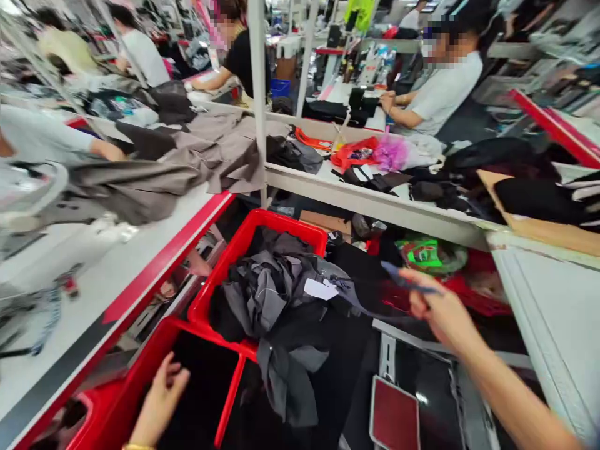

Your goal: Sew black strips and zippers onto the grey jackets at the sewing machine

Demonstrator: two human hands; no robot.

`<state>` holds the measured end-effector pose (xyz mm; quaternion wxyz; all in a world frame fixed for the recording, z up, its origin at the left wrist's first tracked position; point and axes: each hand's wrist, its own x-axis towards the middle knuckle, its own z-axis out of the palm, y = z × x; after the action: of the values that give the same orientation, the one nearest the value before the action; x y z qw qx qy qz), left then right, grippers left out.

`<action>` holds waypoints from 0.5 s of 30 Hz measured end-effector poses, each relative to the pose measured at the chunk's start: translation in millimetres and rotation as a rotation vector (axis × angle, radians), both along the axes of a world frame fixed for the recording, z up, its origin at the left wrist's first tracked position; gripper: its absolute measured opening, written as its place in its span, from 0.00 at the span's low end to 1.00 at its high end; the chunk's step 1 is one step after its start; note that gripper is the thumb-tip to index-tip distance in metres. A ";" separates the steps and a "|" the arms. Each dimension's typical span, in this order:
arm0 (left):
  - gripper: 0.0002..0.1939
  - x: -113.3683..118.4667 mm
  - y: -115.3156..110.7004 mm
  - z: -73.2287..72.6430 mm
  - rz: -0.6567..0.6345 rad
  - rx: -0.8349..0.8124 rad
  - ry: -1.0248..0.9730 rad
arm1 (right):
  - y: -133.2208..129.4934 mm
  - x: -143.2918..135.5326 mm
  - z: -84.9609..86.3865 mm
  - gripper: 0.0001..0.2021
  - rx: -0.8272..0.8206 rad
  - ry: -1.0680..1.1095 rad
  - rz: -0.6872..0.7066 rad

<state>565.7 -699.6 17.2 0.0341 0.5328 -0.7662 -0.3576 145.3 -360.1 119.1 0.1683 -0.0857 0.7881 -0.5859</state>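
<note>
My right hand is closed on a blue-grey fabric strip, pinched between thumb and fingers. The strip's tip sticks out to the left; a blurred length of fabric seems to run from near the hand to the heap of grey and black cloth. That heap fills a red bin and spills over its near side, with a white paper tag on top. Over a nearer red bin with black contents hangs my left hand, fingers loosely bent and apart, holding nothing.
A white sewing table with a red edge runs along the left, with grey cloth on it. Below right is a foot pedal. A white table stands at right. Metal posts rise ahead; several people work beyond.
</note>
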 end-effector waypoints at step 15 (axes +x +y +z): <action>0.31 -184.8 85.5 -252.1 -0.762 0.127 -0.321 | -133.3 112.9 -339.7 0.37 0.870 -0.015 0.738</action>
<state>380.9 -614.1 -234.9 -0.2532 0.2610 -0.8807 -0.3036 258.2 -493.4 -220.5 0.3873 -0.2740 0.8733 -0.1105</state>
